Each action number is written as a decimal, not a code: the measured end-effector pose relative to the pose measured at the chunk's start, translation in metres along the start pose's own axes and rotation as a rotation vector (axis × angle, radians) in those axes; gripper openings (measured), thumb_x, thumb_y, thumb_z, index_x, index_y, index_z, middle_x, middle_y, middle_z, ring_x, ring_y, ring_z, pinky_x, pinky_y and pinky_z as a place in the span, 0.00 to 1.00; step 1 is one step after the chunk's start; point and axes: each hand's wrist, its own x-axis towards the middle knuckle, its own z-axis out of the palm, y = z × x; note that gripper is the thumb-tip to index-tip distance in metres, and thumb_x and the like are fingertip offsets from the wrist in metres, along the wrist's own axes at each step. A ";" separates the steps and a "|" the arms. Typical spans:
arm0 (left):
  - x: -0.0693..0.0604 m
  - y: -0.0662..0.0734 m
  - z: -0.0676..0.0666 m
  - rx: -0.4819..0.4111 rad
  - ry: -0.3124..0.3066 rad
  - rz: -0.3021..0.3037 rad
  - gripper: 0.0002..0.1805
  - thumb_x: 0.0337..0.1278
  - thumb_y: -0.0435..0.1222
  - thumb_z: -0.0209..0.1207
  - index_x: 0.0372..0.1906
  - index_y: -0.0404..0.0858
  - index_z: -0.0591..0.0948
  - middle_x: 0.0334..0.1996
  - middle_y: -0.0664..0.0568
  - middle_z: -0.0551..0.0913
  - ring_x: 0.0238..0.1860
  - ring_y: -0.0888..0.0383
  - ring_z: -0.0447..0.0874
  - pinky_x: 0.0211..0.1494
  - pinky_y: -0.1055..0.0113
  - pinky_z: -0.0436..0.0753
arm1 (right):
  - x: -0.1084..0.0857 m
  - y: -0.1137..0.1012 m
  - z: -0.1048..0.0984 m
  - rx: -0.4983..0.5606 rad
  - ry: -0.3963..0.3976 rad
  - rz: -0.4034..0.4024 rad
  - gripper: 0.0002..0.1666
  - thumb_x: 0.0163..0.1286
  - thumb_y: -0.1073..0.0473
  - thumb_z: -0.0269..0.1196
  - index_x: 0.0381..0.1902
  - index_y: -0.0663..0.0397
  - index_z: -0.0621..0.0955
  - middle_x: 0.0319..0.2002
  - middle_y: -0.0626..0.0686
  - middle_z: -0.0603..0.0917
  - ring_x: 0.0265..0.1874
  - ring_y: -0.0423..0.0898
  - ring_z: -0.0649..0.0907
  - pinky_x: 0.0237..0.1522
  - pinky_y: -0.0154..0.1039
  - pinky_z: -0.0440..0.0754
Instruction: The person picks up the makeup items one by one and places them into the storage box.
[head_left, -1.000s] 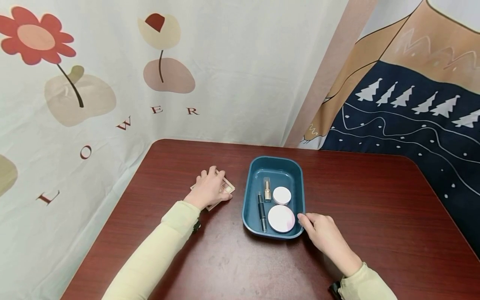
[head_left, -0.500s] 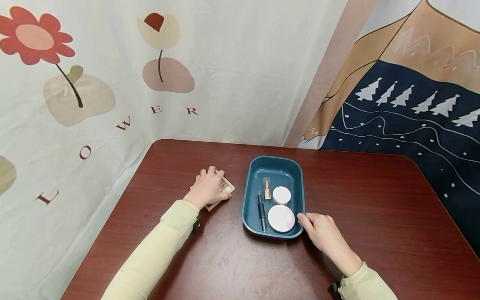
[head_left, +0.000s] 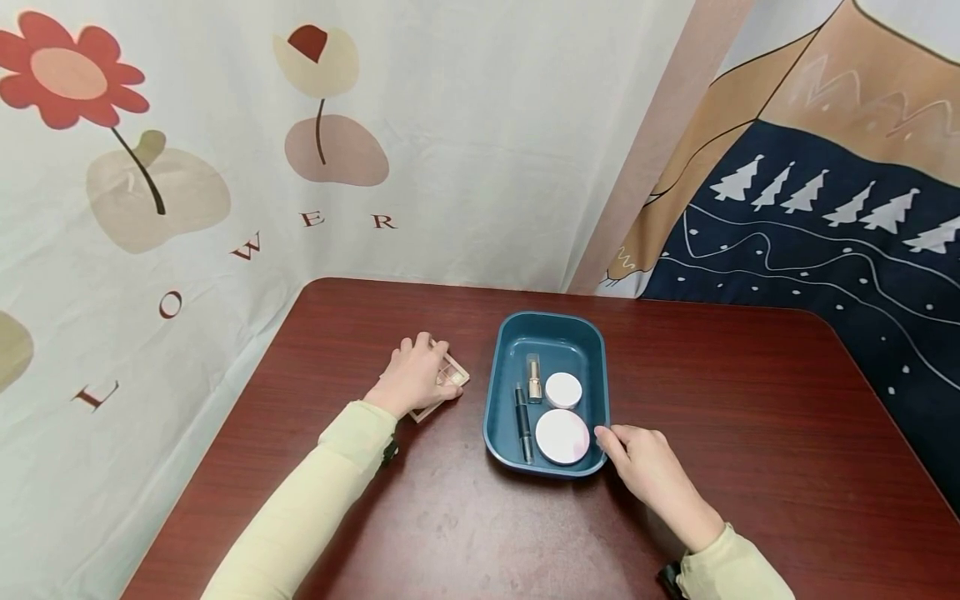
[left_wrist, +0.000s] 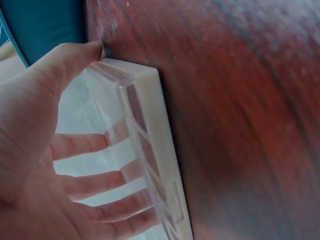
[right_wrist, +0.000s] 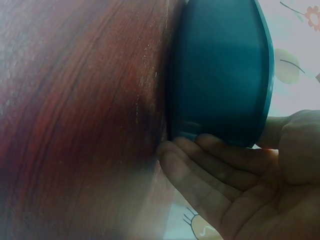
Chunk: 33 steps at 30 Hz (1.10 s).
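Observation:
On the left of the table lies an eyeshadow palette (head_left: 454,375) with a clear lid and beige base. My left hand (head_left: 411,377) spans it from above, the thumb at its near right corner and the fingers over the far side; the left wrist view shows the palette (left_wrist: 154,110) flat on the wood. With thumb at the rim and fingers against the outer wall, my right hand (head_left: 654,468) grips the near right corner of a blue tray (head_left: 555,352). Inside lie a lipstick (head_left: 534,379), a dark pencil-like stick (head_left: 523,425), a small white round case (head_left: 563,391) and a larger one (head_left: 562,437).
The tray stands mid-table, a short gap to the right of the palette. Reddish-brown wood (head_left: 750,400) makes up the tabletop, with rounded far corners. Behind it hang a white flower-printed curtain (head_left: 480,150) and a dark tree-printed one (head_left: 810,242).

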 end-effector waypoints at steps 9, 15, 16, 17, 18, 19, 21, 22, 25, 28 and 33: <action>-0.002 0.003 -0.006 -0.008 0.020 0.022 0.41 0.51 0.55 0.72 0.64 0.34 0.77 0.59 0.33 0.75 0.50 0.34 0.75 0.53 0.41 0.78 | 0.000 0.001 0.000 -0.004 -0.002 0.000 0.26 0.78 0.57 0.60 0.16 0.46 0.69 0.17 0.40 0.61 0.20 0.39 0.66 0.28 0.34 0.68; -0.002 0.006 -0.012 -0.010 0.052 0.043 0.39 0.50 0.53 0.72 0.62 0.34 0.78 0.58 0.33 0.75 0.49 0.34 0.75 0.52 0.41 0.78 | 0.000 0.000 0.000 -0.001 -0.006 0.008 0.27 0.79 0.57 0.60 0.16 0.46 0.69 0.17 0.40 0.61 0.20 0.39 0.66 0.29 0.34 0.67; -0.002 0.007 -0.013 -0.010 0.058 0.046 0.38 0.50 0.53 0.72 0.62 0.34 0.78 0.58 0.33 0.75 0.49 0.34 0.75 0.52 0.41 0.78 | 0.000 0.000 0.000 -0.001 -0.006 0.008 0.26 0.79 0.57 0.60 0.16 0.46 0.69 0.17 0.40 0.61 0.21 0.39 0.66 0.29 0.34 0.67; -0.002 0.007 -0.014 -0.007 0.063 0.050 0.38 0.50 0.53 0.72 0.62 0.34 0.78 0.58 0.33 0.75 0.49 0.34 0.75 0.52 0.41 0.78 | 0.000 0.000 0.000 -0.001 -0.006 0.007 0.26 0.79 0.57 0.60 0.16 0.46 0.69 0.17 0.40 0.61 0.21 0.39 0.66 0.29 0.34 0.67; -0.002 0.008 -0.015 -0.003 0.072 0.054 0.38 0.50 0.53 0.72 0.62 0.34 0.78 0.58 0.33 0.75 0.49 0.34 0.75 0.52 0.41 0.78 | 0.000 0.000 0.000 -0.001 -0.005 0.007 0.26 0.79 0.57 0.60 0.16 0.46 0.69 0.17 0.40 0.61 0.21 0.39 0.66 0.29 0.34 0.67; -0.002 0.009 -0.016 0.001 0.079 0.058 0.38 0.50 0.53 0.72 0.62 0.33 0.78 0.58 0.33 0.75 0.49 0.34 0.75 0.51 0.41 0.78 | 0.000 0.000 0.000 0.000 -0.005 0.006 0.27 0.79 0.57 0.60 0.16 0.46 0.69 0.17 0.40 0.61 0.21 0.39 0.66 0.29 0.34 0.67; -0.002 0.010 -0.018 0.005 0.087 0.062 0.39 0.51 0.53 0.72 0.63 0.34 0.78 0.59 0.32 0.75 0.49 0.33 0.75 0.52 0.41 0.78 | 0.000 0.000 0.000 0.000 -0.003 0.004 0.27 0.78 0.57 0.60 0.16 0.46 0.69 0.17 0.40 0.61 0.21 0.39 0.66 0.29 0.34 0.67; -0.002 0.010 -0.019 0.008 0.091 0.066 0.39 0.51 0.53 0.72 0.63 0.34 0.78 0.59 0.32 0.75 0.49 0.33 0.75 0.52 0.41 0.78 | 0.000 0.000 0.000 -0.001 -0.001 0.001 0.27 0.78 0.57 0.60 0.16 0.45 0.69 0.17 0.40 0.61 0.21 0.39 0.66 0.29 0.34 0.68; -0.001 0.012 -0.021 0.013 0.097 0.074 0.39 0.52 0.54 0.72 0.64 0.34 0.77 0.60 0.32 0.75 0.51 0.33 0.75 0.54 0.41 0.78 | 0.000 0.000 0.000 -0.001 0.002 -0.004 0.27 0.78 0.57 0.60 0.16 0.45 0.69 0.17 0.40 0.61 0.21 0.39 0.67 0.29 0.34 0.68; -0.001 0.014 -0.022 0.011 0.102 0.081 0.39 0.52 0.54 0.72 0.64 0.34 0.77 0.61 0.33 0.74 0.52 0.34 0.75 0.54 0.41 0.78 | 0.000 0.000 0.000 -0.003 0.004 -0.007 0.26 0.78 0.57 0.60 0.16 0.45 0.69 0.17 0.40 0.61 0.21 0.39 0.67 0.29 0.34 0.68; -0.001 0.018 -0.028 -0.003 0.113 0.088 0.39 0.52 0.53 0.71 0.64 0.34 0.77 0.61 0.34 0.74 0.54 0.34 0.74 0.55 0.42 0.77 | 0.000 0.000 0.000 -0.002 0.002 -0.007 0.26 0.78 0.57 0.60 0.16 0.45 0.69 0.17 0.40 0.61 0.21 0.39 0.67 0.29 0.35 0.68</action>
